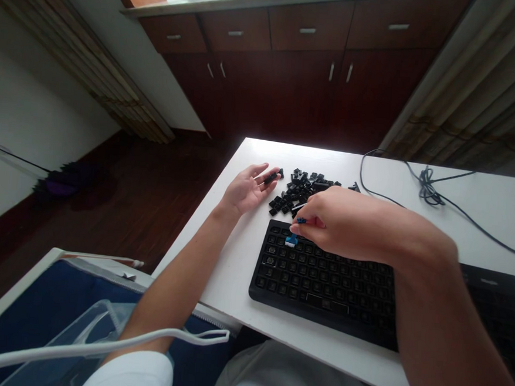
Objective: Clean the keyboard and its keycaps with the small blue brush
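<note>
A black keyboard [322,280] with its keycaps taken off lies on the white table [235,256]. My right hand [330,221] hovers over the keyboard's upper left corner, pinching a small blue keycap puller [293,238] whose tip touches the key switches. My left hand [249,188] rests palm up on the table to the left and holds a black keycap [273,176] at its fingertips. Behind the keyboard, between the hands, lies a pile of several loose black keycaps [301,191].
A grey cable [425,190] loops across the table's back right. Dark wooden cabinets [292,72] stand beyond the table over a dark floor. A blue bag with a clear plastic pouch [76,321] sits at my lower left. A broom [59,182] lies by the left wall.
</note>
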### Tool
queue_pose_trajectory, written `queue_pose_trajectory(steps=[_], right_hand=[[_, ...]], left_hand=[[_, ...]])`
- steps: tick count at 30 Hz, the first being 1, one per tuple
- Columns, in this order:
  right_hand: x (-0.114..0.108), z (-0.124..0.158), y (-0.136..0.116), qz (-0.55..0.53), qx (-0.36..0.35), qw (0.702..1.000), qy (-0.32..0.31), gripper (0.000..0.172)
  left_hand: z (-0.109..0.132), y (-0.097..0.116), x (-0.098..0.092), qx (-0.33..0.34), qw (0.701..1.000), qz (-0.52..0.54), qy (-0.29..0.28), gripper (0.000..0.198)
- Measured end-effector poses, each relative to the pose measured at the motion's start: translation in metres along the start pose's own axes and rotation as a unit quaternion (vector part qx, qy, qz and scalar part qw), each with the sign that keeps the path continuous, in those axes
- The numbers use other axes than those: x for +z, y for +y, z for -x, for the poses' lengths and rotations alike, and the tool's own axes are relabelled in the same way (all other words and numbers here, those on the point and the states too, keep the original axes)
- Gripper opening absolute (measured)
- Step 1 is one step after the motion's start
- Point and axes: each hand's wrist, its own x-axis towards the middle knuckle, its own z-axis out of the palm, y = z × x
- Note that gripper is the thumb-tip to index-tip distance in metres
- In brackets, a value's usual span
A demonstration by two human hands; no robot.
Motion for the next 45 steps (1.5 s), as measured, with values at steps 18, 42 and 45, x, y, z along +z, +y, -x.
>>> queue_pose_trajectory(steps=[18,42,45], right_hand=[[0.0049,-0.0047,0.003,-0.007,-0.008,1.0,-0.016,0.035],[0.0021,0.0018,-0.0003,0.002,-0.014,1.0,-0.001,0.036],[0.0006,0.003,-0.001,0.01,-0.019,1.0,0.005,0.037]], left_hand=[[0.0014,-0.0015,0.0011,-0.004,0.999,-0.034,-0.034,0.027],[0.0031,-0.0003,0.0017,-0.004,0.999,-0.041,-0.034,0.024],[0.0028,-0.0007,0.0016,-0.003,0.999,-0.039,-0.032,0.024]])
